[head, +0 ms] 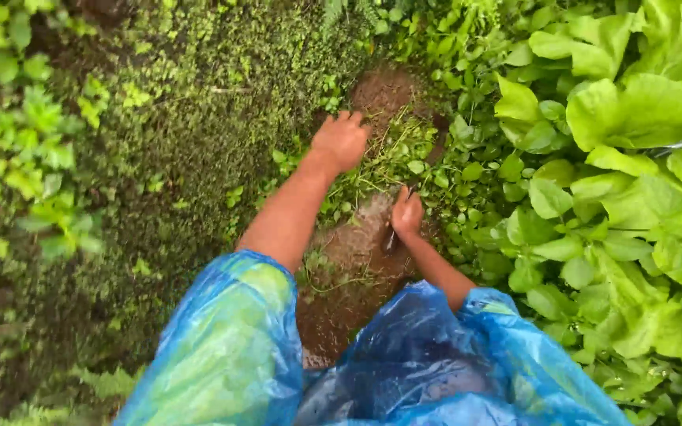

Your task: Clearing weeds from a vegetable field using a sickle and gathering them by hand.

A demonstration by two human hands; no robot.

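Risk of nicking left hand [341, 140], fingers spread on weeds [388, 154], with small blade [391, 237] gripped in right hand [406, 213] on slick mud [349, 268].

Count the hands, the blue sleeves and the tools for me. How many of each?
Hands: 2, the left hand on the pulled weeds and the right hand
Blue plastic sleeves: 2
Tools: 1, a small hand tool in the right hand
Total: 5
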